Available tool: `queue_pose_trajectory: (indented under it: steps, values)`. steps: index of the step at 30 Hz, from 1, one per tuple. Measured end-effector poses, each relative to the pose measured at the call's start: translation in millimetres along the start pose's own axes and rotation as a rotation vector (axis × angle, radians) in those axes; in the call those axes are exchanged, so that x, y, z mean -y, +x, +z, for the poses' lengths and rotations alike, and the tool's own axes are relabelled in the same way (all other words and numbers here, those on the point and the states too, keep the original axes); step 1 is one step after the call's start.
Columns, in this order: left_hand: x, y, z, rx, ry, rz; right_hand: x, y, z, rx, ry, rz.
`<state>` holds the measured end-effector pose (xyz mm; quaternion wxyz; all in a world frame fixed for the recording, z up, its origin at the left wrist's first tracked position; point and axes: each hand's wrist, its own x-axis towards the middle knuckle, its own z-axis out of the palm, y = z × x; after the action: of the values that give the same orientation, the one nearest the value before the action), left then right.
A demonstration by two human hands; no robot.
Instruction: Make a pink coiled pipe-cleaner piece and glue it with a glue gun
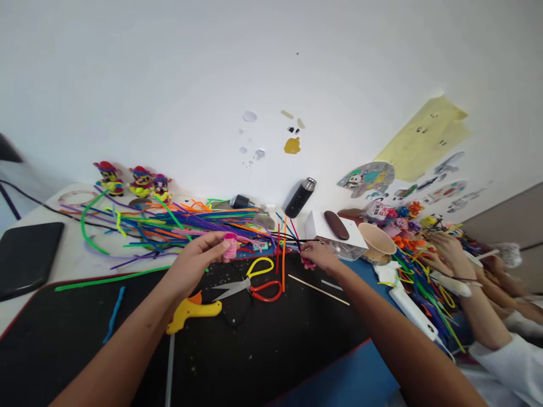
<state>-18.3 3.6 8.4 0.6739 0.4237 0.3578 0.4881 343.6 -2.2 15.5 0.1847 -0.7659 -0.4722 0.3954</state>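
My left hand (pixel 202 254) pinches a pink coil (pixel 229 247), a short upright cylinder that looks wound from pipe cleaner. Over the far edge of the black mat, my right hand (pixel 320 255) is closed on a small dark pink piece (pixel 307 262), mostly covered by the fingers. Thin black and red stems stand beside those fingertips. Between my hands lie scissors (pixel 242 285) with one yellow and one red handle, partly open. An orange pipe cleaner (pixel 284 254) lies just right of them. Below my left wrist is a yellow glue gun (pixel 193 312).
Loose pipe cleaners (pixel 203 220) pile up along the wall. Three small figures (pixel 141 181) stand at the back left. A black flask (pixel 300 198), a white box (pixel 331 232) and a bowl (pixel 376 240) stand right of centre. Another person's hands (pixel 447 251) work at far right.
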Motion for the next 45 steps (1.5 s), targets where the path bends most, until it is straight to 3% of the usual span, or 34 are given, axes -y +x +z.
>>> queue_pose_trajectory:
  steps: [10,17,24,27,33,45]
  values:
    - [1,3,-0.8,0.01,0.008,-0.006,33,29,-14,-0.178,0.049,-0.089]
    - [-1,2,-2.6,0.013,0.019,0.0,19,27,-2,-0.128,-0.034,-0.062]
    - [1,4,-3.5,0.046,0.025,0.027,25,22,-34,-0.211,0.101,-0.082]
    - [1,4,-3.4,0.045,0.023,0.037,31,16,-40,-0.179,0.125,-0.102]
    - [-2,3,-0.6,0.039,0.007,0.041,24,-3,-21,-0.011,0.059,-0.089]
    - [-2,2,0.8,0.041,-0.004,0.03,14,-23,22,0.176,-0.208,-0.148]
